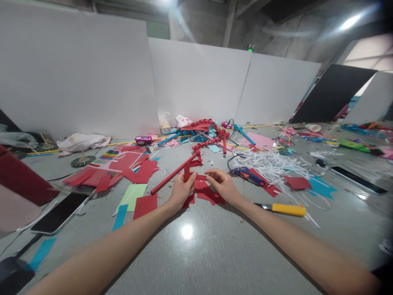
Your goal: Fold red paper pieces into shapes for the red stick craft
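My left hand (181,189) is closed, pinching a red paper strip (187,172) between thumb and fingers; one part of the strip stands upright. Its other part runs sideways to my right hand (223,185), whose thumb and fingertips close on that end. Below and between my hands lie red paper pieces (206,192). Just beyond my left hand, a rolled red paper tube (173,173) slants across the floor. At its far end a chain of folded red paper (206,143) curls away towards the back.
To the right lie a blue glue gun (250,175), a yellow box cutter (288,209) with its blade towards my right forearm, and white paper shreds (270,164). Phones lie at left (61,213) and right (357,179). Red sheets (118,162) spread at left; white panels (199,78) stand behind.
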Demonstrator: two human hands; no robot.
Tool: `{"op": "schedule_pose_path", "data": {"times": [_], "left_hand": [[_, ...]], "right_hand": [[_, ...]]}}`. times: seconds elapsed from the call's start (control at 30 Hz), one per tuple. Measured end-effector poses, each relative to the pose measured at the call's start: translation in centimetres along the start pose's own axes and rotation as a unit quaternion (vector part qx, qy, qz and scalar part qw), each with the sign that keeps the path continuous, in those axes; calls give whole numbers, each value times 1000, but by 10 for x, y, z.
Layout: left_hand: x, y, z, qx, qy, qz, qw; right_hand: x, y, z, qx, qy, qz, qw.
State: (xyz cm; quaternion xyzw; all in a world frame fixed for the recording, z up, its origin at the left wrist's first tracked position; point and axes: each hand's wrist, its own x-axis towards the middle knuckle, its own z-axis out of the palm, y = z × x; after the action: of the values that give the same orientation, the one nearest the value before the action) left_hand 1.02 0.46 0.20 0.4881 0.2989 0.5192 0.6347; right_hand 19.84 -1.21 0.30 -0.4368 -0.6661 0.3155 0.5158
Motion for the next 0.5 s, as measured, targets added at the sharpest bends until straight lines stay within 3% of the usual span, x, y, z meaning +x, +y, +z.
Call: {"op": "schedule_pose_path", "data": {"times": [0.5], "left_hand": [[2,-2,-4,-16,5,18,1000]], "right_hand": [[-1,1,-1,-2,72,-42,996]]}}
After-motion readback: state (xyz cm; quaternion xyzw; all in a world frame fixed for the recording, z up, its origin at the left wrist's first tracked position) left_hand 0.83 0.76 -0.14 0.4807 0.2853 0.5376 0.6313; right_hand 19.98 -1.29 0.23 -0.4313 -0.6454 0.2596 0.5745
